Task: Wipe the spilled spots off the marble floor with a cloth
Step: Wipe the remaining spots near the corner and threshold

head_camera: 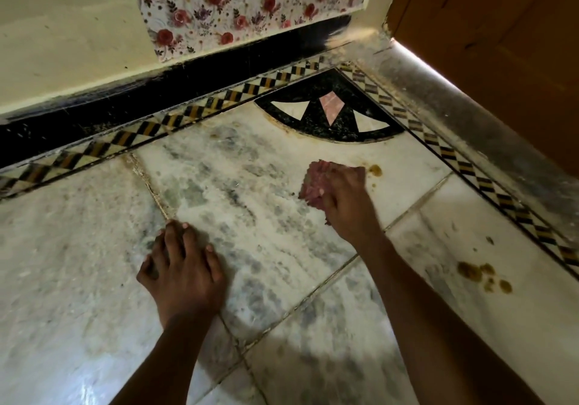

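We cannot see most of the cloth (313,182): our right hand (343,197) covers its near and right side, so only a reddish, bunched edge shows at about ten o'clock of the knuckles, blurred enough that its weave and true outline are hard to make out. Both forearms are cut off by the lower edge of the view. What shows of the cloth forms a strip whose long axis runs from seven o'clock to one o'clock, lying on the marble floor (94,279) just below the black fan inlay (329,116) in the corner. Our right hand is clenched around the cloth, knuckles up, fingers curled down into it and pointing toward twelve o'clock, the forearm running back toward five o'clock. A small brown spot (375,170) sits on the floor just beside the fingertips, at two o'clock of the hand; whether the cloth touches it we cannot tell. A cluster of brown spots (484,276) lies well apart, at four o'clock of the right hand, near the checkered border (463,166). Our left hand (181,266) holds nothing: it rests on the floor with fingers spread and fairly straight, fingertips pointing to twelve o'clock beside a tile joint. Along the top run a black skirting (188,84), a flowered panel (244,0) and a wooden door (501,44).
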`<move>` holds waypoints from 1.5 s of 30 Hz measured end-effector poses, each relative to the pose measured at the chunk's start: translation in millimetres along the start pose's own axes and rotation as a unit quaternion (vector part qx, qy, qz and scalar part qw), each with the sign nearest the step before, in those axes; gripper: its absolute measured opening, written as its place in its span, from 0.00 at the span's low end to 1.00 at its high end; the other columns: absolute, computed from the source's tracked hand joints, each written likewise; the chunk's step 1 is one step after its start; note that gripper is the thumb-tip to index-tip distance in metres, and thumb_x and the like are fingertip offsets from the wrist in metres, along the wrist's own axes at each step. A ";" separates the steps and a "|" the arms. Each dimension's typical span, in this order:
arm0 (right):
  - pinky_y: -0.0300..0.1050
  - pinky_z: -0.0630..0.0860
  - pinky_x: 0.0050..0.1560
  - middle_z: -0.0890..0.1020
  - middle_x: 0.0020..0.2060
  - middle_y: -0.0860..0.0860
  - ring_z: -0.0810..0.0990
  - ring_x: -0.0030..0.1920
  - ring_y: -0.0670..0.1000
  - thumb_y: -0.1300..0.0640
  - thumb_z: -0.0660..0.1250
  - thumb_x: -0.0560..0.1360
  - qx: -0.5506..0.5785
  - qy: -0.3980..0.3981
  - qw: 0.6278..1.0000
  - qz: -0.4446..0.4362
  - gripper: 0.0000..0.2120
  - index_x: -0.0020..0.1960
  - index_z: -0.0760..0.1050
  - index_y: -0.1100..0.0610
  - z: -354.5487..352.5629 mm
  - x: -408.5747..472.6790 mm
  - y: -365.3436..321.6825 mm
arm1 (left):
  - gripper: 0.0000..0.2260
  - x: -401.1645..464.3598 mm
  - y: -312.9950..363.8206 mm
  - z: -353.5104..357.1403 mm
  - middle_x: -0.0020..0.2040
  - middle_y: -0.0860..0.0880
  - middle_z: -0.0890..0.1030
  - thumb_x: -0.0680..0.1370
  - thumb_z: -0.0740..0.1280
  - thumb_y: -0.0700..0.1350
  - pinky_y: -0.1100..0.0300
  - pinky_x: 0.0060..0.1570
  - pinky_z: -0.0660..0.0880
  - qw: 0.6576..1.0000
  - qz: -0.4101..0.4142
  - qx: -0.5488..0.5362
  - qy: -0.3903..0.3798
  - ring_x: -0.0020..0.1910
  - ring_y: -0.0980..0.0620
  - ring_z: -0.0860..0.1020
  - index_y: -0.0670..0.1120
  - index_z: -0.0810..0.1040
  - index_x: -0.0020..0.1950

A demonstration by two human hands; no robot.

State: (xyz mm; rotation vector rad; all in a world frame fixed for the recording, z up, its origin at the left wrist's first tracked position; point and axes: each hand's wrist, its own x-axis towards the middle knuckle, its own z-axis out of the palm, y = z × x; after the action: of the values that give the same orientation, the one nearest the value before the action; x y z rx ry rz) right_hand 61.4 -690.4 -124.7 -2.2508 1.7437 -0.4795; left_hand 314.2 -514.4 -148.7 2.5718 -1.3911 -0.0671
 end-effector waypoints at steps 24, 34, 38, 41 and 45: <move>0.68 0.48 0.82 0.45 0.87 0.49 0.44 0.86 0.58 0.38 0.44 0.83 -0.140 -0.186 0.966 -0.111 0.34 0.86 0.39 0.43 24.7 53.1 12.9 | 0.25 3.9 1.6 -3.8 0.83 0.42 0.67 0.82 0.60 0.53 0.38 0.71 0.63 1.000 -0.027 -0.002 -0.011 0.79 0.39 0.66 0.44 0.74 0.76; 0.68 0.34 0.81 0.38 0.86 0.49 0.35 0.85 0.59 0.40 0.45 0.87 -0.076 -0.155 0.983 0.066 0.31 0.85 0.37 0.43 56.4 199.8 -41.2 | 0.25 3.1 1.3 1.4 0.82 0.42 0.69 0.81 0.60 0.54 0.38 0.69 0.64 1.000 -0.028 -0.002 0.010 0.78 0.39 0.68 0.44 0.74 0.76; 0.65 0.43 0.82 0.40 0.86 0.44 0.38 0.86 0.55 0.36 0.43 0.85 -0.112 -0.196 0.963 -0.147 0.31 0.85 0.38 0.37 35.4 117.8 4.0 | 0.26 4.3 2.4 1.6 0.83 0.42 0.68 0.81 0.59 0.54 0.37 0.69 0.64 0.999 -0.034 -0.006 0.002 0.78 0.38 0.68 0.44 0.73 0.77; 0.70 0.50 0.81 0.48 0.87 0.51 0.46 0.86 0.60 0.37 0.45 0.85 -0.102 -0.125 0.986 0.043 0.30 0.85 0.45 0.39 15.3 128.1 43.6 | 0.26 3.8 2.2 0.0 0.82 0.42 0.68 0.81 0.59 0.54 0.37 0.69 0.64 1.000 -0.030 -0.005 0.002 0.78 0.38 0.69 0.44 0.74 0.77; 0.72 0.35 0.80 0.38 0.86 0.52 0.35 0.85 0.62 0.38 0.45 0.86 -0.043 -0.137 0.970 0.197 0.33 0.86 0.37 0.45 23.1 207.1 13.9 | 0.26 4.6 3.1 -0.9 0.82 0.43 0.69 0.81 0.59 0.55 0.38 0.69 0.64 0.999 -0.028 -0.003 0.016 0.77 0.38 0.70 0.44 0.75 0.76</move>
State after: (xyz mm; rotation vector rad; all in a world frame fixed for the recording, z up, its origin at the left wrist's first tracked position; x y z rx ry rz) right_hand 105.7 -894.4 -130.1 -1.8397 2.0172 -0.0095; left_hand 314.3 -519.8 -146.9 2.5956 -1.3056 -0.0394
